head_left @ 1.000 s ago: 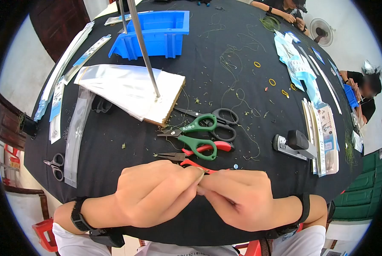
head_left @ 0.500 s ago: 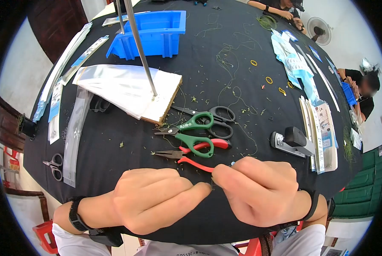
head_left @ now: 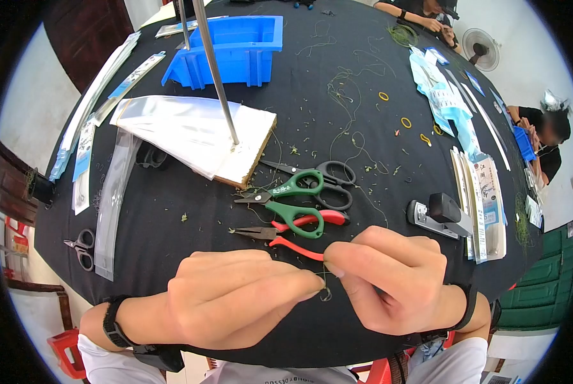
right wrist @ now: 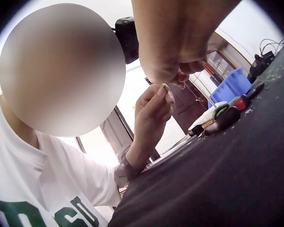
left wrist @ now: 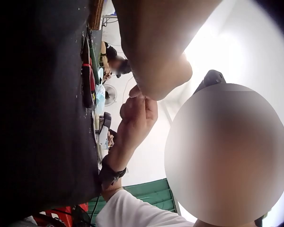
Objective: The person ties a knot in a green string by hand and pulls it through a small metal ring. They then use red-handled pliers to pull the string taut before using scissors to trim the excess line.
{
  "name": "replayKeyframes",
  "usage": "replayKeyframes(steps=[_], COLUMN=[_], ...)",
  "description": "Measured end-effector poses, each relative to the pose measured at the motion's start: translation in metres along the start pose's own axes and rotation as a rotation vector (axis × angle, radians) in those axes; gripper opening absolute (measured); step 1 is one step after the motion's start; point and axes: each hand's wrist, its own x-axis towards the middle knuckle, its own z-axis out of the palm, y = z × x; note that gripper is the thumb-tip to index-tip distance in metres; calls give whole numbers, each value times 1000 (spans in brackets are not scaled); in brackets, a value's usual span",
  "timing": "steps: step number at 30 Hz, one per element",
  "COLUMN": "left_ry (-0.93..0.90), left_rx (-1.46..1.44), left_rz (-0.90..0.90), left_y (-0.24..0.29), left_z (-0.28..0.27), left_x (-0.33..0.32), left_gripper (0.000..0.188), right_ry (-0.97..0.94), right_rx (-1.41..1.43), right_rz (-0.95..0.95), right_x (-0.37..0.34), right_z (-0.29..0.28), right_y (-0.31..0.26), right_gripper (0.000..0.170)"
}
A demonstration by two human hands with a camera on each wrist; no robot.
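In the head view both hands are close together near the table's front edge. My left hand [head_left: 235, 297] pinches a thin green line [head_left: 325, 279] between thumb and forefinger. A small curled end [head_left: 325, 295] shows just below those fingertips; it is too small to make out clearly. My right hand [head_left: 389, 281] has its thumb and forefinger pinched together at the line's upper part, a short gap from the left fingertips. Just beyond the hands lie red-handled pliers [head_left: 296, 246], one handle running up to the right fingertips in this view. Green-handled scissors [head_left: 293, 203] overlap the pliers.
Black scissors [head_left: 337, 185] lie beyond the green pair. A white board [head_left: 254, 125] carries a metal rod and clear plastic sleeves, with a blue bin [head_left: 235, 61] behind. A stapler [head_left: 437, 216] and packets [head_left: 485, 205] stand right; small scissors [head_left: 81, 248] lie left.
The fingertips, together at first, have parted as the right hand moved right. The left hand has since shifted slightly right, and the thin line now shows between them.
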Motion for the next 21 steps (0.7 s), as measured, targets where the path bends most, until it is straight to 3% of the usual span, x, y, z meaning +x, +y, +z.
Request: replayKeyframes(steps=[12, 21], left_ry=[-25, 27], left_rx=[148, 161], left_rz=[101, 128], left_y=[0, -1], left_z=[-5, -5], left_x=[-2, -1], left_gripper=[28, 30], right_ry=[-79, -209], right_rx=[90, 458], right_rz=[79, 255], right_x=[0, -5], right_z=[-1, 4], right_y=[0, 0], right_gripper=[20, 15])
